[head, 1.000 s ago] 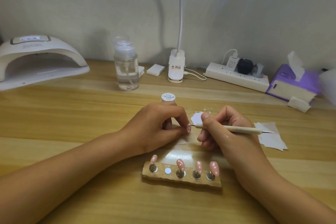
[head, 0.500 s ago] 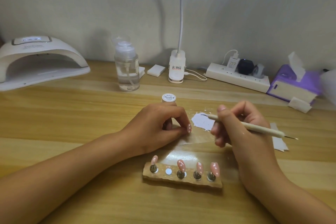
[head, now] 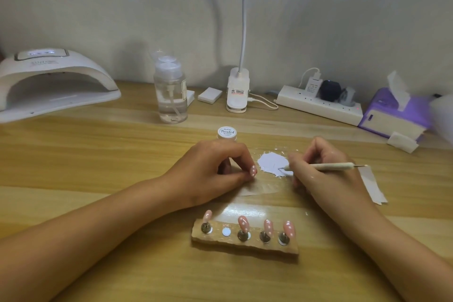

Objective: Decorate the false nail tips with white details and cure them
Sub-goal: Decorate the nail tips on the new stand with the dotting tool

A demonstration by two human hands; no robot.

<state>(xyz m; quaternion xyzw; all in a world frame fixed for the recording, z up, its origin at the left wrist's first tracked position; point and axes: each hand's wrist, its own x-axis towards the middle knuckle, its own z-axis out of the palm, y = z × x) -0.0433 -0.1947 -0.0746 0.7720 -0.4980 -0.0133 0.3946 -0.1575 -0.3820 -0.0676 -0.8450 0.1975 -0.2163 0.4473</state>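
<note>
My left hand (head: 215, 169) pinches the nail tip (head: 253, 171), at nine o'clock from the dotting tool (head: 326, 167) my right hand (head: 328, 181) grips.

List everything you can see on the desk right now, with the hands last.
Nail lamp: one, white, far left back.
Pump bottle: one, clear, back, left of centre.
Clip lamp: one, white, back centre.
Power strip: one, white, back right.
Tissue box: one, purple, far right.
Paint jar: one, white lid, behind the left hand.
White paint patch: one, between the hands.
Holder: one, tan, front centre.
Mounted nail tips: four, pink, on the holder.
Held nail tip: one, pink with white dots, in the left hand.
Dotting tool: one, cream, tip at the paint.
Left hand: pinches the held nail tip.
Right hand: grips the dotting tool.
</note>
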